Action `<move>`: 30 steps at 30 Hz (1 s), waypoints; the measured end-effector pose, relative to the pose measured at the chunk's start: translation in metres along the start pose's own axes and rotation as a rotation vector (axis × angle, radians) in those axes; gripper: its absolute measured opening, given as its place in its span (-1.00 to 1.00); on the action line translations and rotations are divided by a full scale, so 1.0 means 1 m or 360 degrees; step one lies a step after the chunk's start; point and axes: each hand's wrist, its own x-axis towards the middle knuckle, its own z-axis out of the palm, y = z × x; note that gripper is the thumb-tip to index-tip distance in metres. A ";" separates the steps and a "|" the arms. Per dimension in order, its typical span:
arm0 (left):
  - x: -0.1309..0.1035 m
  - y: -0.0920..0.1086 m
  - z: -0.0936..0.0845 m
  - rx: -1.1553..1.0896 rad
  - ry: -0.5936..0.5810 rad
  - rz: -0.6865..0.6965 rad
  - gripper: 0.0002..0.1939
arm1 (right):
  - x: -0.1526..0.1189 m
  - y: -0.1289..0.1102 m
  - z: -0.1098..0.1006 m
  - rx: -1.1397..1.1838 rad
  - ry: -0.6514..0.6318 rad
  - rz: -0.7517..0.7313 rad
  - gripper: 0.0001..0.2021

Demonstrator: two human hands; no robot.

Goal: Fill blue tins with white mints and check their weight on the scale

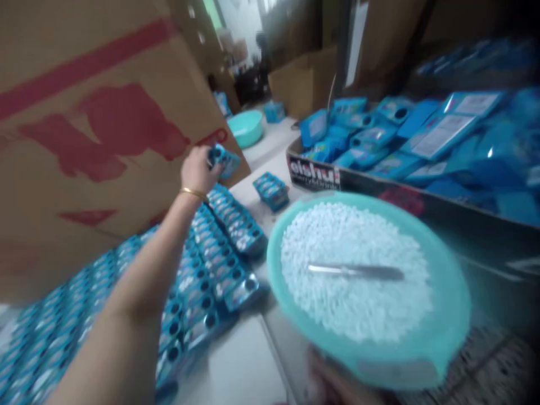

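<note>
A blue box [230, 163] is pinched in the fingers of the left hand [199, 170], over the far end of the box rows [210, 247]. Below the bowl [453, 309], the right hand [327, 376] is apparently glimpsed, too blurred for its fingers to be told. A metal tool [356, 272] is laid on white pellets [358, 312].

Small blue box [229, 162]; held tilted
</note>
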 end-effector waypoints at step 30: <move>-0.519 0.029 -0.095 -0.0633 0.0019 -0.0808 -0.70 | -0.089 -0.036 0.034 -0.0410 -0.0069 -0.0500 -0.58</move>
